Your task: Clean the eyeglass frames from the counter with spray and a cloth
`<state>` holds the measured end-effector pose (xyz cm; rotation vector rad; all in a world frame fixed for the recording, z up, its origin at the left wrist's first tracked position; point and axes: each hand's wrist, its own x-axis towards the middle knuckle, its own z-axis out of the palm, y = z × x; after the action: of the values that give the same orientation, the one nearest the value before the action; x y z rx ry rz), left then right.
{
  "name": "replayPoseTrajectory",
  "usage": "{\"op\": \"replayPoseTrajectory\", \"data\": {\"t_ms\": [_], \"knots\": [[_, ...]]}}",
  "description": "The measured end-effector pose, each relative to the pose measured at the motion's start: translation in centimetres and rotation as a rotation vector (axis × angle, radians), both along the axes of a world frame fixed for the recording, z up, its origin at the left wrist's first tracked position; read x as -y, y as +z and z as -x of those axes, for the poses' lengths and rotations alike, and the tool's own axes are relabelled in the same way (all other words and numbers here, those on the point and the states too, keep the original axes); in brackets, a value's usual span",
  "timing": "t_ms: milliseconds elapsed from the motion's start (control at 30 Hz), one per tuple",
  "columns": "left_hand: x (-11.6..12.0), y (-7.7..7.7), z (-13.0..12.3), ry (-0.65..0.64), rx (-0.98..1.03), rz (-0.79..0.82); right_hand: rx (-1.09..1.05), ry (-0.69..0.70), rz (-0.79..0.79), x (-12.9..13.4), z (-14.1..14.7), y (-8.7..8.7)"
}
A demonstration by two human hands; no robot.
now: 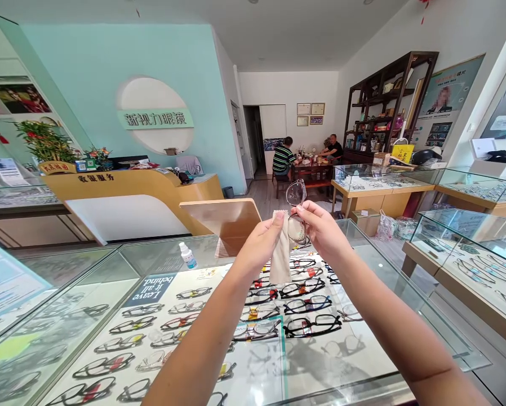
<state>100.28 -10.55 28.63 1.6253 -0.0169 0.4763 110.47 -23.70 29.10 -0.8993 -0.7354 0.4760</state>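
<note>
Seeming light, stiff and fragile, and likely slippery on the lenses, the glasses (296, 193) called for a hold at the rim; the cloth (280, 260) looked soft. The glasses were on end above the worktop's (346, 366) far part, pinched narrowly by the right grip (320, 228). The left grip (258, 243) clasped the cloth, left of the lower lens; contact was unclear.

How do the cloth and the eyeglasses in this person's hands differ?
The cloth hangs from the left hand; the eyeglasses are held in the right hand. The cloth is beige and opaque, while the eyeglasses have see-through lenses. The cloth is one long strip; the eyeglasses have two rounded lenses. Both are held above the glass display case.
</note>
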Motion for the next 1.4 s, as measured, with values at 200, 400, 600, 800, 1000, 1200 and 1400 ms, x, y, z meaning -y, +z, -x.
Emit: {"op": "replayPoseTrajectory", "data": {"t_ms": [200, 400, 600, 800, 1000, 1200, 1400], "knots": [[0.1, 0.3, 0.2, -0.153, -0.109, 0.160, -0.031, 0.031, 0.028, -0.1, -0.1, -0.1], [0.4, 0.0, -0.3, -0.160, -0.092, 0.184, -0.130, 0.119, -0.005, -0.8, -0.1, -0.2], [-0.1, -0.4, -0.5, 0.077, -0.034, -0.069, -0.155, 0.113, -0.053, -0.6, -0.2, -0.2], [-0.1, -0.2, -0.5, -0.006, -0.044, 0.114, -0.124, 0.120, -0.041, -0.6, -0.2, -0.5], [0.7, 0.0, -0.3, -0.147, -0.052, 0.291, -0.139, 0.073, -0.074, -0.8, 0.0, -0.6], [1.0, -0.3, -0.6, -0.102, -0.011, 0.239, -0.125, 0.102, -0.084, -1.2, 0.2, -0.8], [0.7, -0.2, -0.6, -0.132, -0.035, 0.230, -0.148, 0.148, -0.102, -1.5, -0.1, -1.0]]}}
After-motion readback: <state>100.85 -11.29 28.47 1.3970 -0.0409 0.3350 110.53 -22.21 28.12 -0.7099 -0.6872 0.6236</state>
